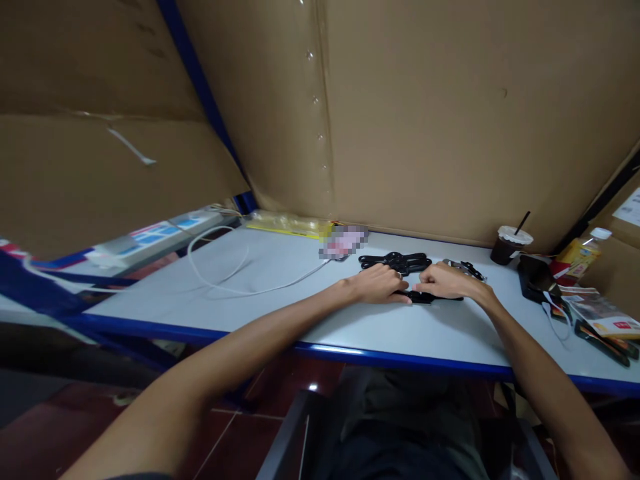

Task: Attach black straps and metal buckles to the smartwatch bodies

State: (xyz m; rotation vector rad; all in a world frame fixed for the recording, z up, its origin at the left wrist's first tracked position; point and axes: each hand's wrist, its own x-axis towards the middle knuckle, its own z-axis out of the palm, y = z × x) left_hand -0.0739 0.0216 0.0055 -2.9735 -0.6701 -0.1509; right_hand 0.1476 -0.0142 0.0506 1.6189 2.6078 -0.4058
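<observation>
Both arms reach over the white table top (280, 313). My left hand (377, 284) is closed, palm down, with its thumb along the left end of a slim black piece (423, 297) lying low over the table. My right hand (445, 281) is curled like a fist over the same piece, on its right side. Fingers hide much of it, and its exact kind is unclear. Just behind the hands lies a bundle of black looped cords (395, 261). Several small black and silvery items (470, 269) sit behind my right hand.
A pixelated pink phone-like object (345, 241) has a white cable (260, 292) running left. Along the back lies a yellow-edged clear package (290, 225). On the right stand a drink cup (510, 245) and a bottle (583, 257), with a black device (537, 277) and packets (600, 310).
</observation>
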